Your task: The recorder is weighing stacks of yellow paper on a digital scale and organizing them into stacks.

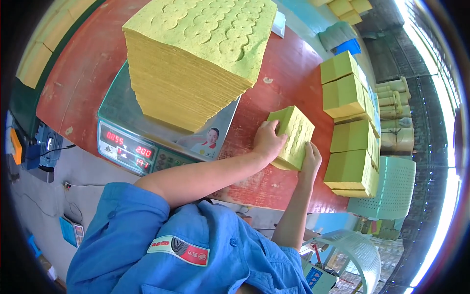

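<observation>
Between my two hands is a small block of stacked yellow paper (295, 134), its top sheet stamped with wavy, scalloped marks. It rests on the red table. My left hand (269, 142) presses against its left side, fingers curled at the edge. On its right side my right hand (310, 159) grips the near corner. Left of the block, a tall stack of larger yellow paper sheets (186, 78) sits on a digital scale (115, 105) with a lit red display. Curved cut marks cover the top of that stack.
The red worn table (78, 73) spreads under everything. Several yellow paper bundles (348, 152) stand in a row along its right edge. Beyond them are a pale green perforated chair back (389, 188) and rolled bundles (394, 112). A blue object (348, 46) lies at the far right.
</observation>
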A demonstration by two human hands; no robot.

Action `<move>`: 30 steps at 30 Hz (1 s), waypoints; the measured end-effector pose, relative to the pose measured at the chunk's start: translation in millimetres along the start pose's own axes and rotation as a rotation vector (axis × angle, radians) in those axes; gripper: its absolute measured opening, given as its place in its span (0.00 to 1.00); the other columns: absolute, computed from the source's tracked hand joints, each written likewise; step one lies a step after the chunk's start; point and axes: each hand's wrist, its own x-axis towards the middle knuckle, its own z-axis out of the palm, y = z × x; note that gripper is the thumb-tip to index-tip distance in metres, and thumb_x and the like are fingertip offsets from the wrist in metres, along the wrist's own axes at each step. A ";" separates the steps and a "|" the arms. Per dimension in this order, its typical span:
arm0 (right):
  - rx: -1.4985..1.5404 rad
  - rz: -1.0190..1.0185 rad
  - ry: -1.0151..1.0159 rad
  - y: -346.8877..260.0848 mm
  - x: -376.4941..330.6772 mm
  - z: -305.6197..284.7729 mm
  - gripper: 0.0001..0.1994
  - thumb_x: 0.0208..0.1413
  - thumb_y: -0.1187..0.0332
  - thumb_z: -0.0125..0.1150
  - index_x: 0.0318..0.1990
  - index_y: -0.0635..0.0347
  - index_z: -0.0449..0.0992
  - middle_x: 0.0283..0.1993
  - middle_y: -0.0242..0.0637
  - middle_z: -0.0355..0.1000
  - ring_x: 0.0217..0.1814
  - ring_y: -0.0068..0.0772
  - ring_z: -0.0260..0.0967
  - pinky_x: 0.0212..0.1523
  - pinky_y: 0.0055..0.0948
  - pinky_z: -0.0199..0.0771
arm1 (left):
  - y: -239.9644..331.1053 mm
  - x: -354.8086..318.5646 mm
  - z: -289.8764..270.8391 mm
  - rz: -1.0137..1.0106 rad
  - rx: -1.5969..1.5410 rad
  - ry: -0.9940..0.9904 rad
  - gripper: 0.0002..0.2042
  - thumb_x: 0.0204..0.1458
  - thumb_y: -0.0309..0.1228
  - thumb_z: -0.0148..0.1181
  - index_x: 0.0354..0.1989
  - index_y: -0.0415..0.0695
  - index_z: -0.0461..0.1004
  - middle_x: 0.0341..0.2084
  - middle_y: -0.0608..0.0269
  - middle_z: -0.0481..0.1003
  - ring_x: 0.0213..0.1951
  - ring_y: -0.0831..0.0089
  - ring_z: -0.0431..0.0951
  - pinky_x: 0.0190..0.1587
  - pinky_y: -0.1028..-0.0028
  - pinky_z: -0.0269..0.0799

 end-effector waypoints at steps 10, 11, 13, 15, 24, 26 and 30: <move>0.026 0.007 -0.035 4.1 3.6 -3.8 0.14 0.62 0.69 0.54 0.48 0.74 0.75 0.41 0.41 0.76 0.39 0.26 0.74 0.41 0.24 0.74 | -1.9 -0.5 0.2 0.062 0.084 0.047 0.20 0.49 0.31 0.62 0.49 0.33 0.74 0.48 0.45 0.72 0.54 0.53 0.71 0.59 0.62 0.65; 0.025 0.009 -0.035 5.0 3.6 -4.6 0.14 0.62 0.69 0.54 0.48 0.74 0.75 0.41 0.41 0.76 0.39 0.26 0.74 0.41 0.24 0.74 | 0.2 -1.9 -0.9 0.071 0.066 0.032 0.19 0.50 0.31 0.60 0.48 0.33 0.74 0.48 0.45 0.73 0.53 0.52 0.71 0.58 0.62 0.66; 0.042 -0.006 -0.032 6.9 3.5 -5.4 0.14 0.62 0.69 0.54 0.48 0.74 0.75 0.41 0.41 0.76 0.39 0.26 0.74 0.40 0.24 0.74 | 2.6 -6.1 -4.8 0.022 -0.020 -0.008 0.18 0.53 0.31 0.57 0.49 0.32 0.73 0.49 0.46 0.71 0.54 0.56 0.71 0.59 0.64 0.65; 0.027 -0.004 -0.042 1.7 1.3 -1.6 0.14 0.62 0.69 0.54 0.48 0.74 0.75 0.41 0.41 0.76 0.39 0.25 0.74 0.41 0.24 0.74 | -3.3 -6.2 -7.1 -0.028 -0.105 -0.040 0.17 0.56 0.30 0.54 0.51 0.31 0.72 0.51 0.47 0.69 0.54 0.60 0.70 0.59 0.67 0.64; 0.024 0.007 -0.045 2.9 4.0 -2.4 0.15 0.62 0.69 0.54 0.49 0.74 0.74 0.42 0.41 0.76 0.39 0.25 0.73 0.40 0.23 0.74 | 2.0 -2.1 -4.8 0.113 -0.023 0.002 0.15 0.55 0.31 0.53 0.46 0.33 0.75 0.47 0.45 0.73 0.52 0.52 0.72 0.56 0.60 0.66; 0.046 0.015 -0.042 2.6 3.3 -1.1 0.15 0.63 0.69 0.54 0.49 0.74 0.74 0.42 0.40 0.76 0.39 0.25 0.73 0.40 0.23 0.74 | 6.3 -1.7 -4.3 0.169 0.063 0.041 0.17 0.56 0.31 0.55 0.48 0.30 0.74 0.48 0.44 0.71 0.55 0.55 0.70 0.59 0.64 0.64; 0.131 0.015 -0.055 2.2 0.3 -2.8 0.16 0.64 0.68 0.52 0.51 0.73 0.73 0.44 0.40 0.76 0.41 0.24 0.73 0.42 0.24 0.74 | 23.2 -12.6 -1.5 0.243 0.239 0.056 0.20 0.54 0.33 0.59 0.49 0.29 0.72 0.49 0.44 0.71 0.55 0.53 0.69 0.59 0.61 0.63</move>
